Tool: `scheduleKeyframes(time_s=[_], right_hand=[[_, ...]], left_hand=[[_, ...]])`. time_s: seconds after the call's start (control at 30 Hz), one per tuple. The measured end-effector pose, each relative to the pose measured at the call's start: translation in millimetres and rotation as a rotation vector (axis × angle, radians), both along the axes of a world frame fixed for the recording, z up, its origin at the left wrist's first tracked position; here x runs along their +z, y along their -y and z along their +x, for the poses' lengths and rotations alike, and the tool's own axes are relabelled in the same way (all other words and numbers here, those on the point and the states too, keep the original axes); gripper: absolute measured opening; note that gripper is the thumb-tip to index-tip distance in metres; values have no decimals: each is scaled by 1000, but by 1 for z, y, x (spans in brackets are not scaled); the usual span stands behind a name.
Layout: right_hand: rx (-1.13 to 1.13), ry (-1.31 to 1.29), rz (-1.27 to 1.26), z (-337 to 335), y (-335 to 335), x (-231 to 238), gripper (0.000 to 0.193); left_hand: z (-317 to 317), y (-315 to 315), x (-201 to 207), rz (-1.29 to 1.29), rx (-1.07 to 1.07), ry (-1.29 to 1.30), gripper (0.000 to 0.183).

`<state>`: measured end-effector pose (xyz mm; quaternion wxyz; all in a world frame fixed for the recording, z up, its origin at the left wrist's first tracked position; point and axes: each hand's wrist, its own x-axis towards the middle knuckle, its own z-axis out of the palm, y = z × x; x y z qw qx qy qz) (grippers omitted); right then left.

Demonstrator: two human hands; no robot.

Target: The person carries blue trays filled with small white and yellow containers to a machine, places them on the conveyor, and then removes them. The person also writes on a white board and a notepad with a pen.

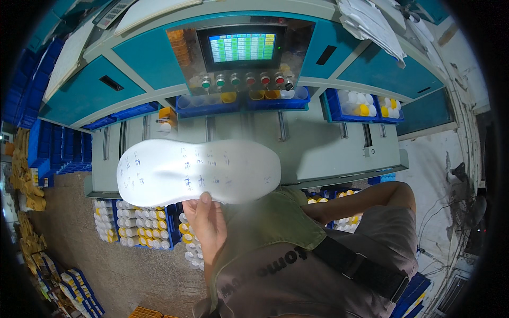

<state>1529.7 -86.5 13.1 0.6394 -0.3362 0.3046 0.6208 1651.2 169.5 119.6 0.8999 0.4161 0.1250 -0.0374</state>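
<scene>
My left hand (205, 217) pinches the lower edge of a white panel (199, 169), thumb on its front and fingers behind. The panel is long and smooth, with rounded ends and a narrowed waist, like a large sole. Rows of small blue handwriting cover parts of its face. It is held up in front of the machine's grey bench (334, 153), hiding part of it. My right forearm bends in across my body; my right hand (314, 213) rests at the side of my green apron (265, 228), its fingers hidden behind the cloth.
A teal machine with a lit screen (243, 47) and a row of buttons stands ahead. Blue bins (214, 109) with white and yellow cups sit along it. More bins of cups (140, 225) are under the bench. Blue crates (47, 148) stack at the left.
</scene>
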Motion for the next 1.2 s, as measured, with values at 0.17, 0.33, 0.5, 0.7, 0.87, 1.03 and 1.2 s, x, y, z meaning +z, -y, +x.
scheduleKeyframes(time_s=[0.17,0.33,0.5,0.7,0.87,1.03,1.2], right_hand=[[-24,-35,-6,2,-1,3,34],[-40,-57,-14,2,-3,5,33],[-56,-68,-21,1,-6,6,33],[-73,-82,-22,1,-9,7,32],[-89,-104,-25,3,-8,8,32],[-99,-136,-28,6,-8,9,31],[-107,-159,-34,9,-8,10,31]], left_hand=[[-1,3,1,-31,23,58,61],[-2,-2,-6,-49,-20,45,52],[-2,-5,-10,-58,-29,42,47],[-2,-2,-5,-88,-44,30,45],[-1,-3,-6,-119,-58,76,33],[-1,-2,-5,-87,-57,44,30],[0,-1,-3,-105,-61,35,31]])
